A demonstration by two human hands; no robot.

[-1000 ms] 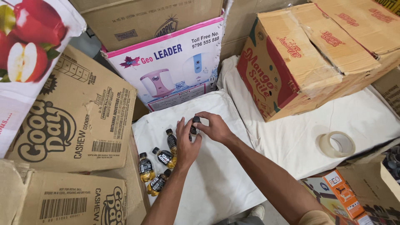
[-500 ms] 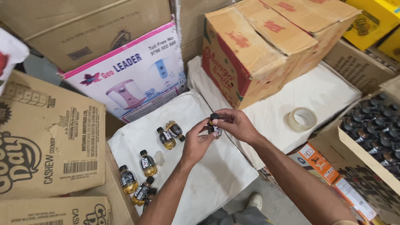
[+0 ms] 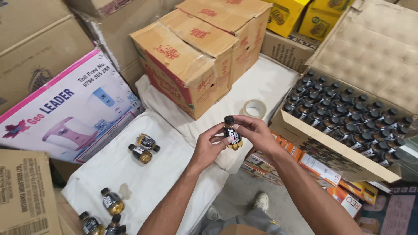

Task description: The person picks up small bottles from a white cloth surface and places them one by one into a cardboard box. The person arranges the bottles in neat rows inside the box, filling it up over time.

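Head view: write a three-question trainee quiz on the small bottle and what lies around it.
1. True or false: both hands hold the small bottle.
2. What colour is its cap? A black, B red, C white.
3. Where is the tape roll?
Key: 1 true: left hand and right hand grip it together. 2 A. 3 On the white cloth, between the brown carton and the open box of bottles.
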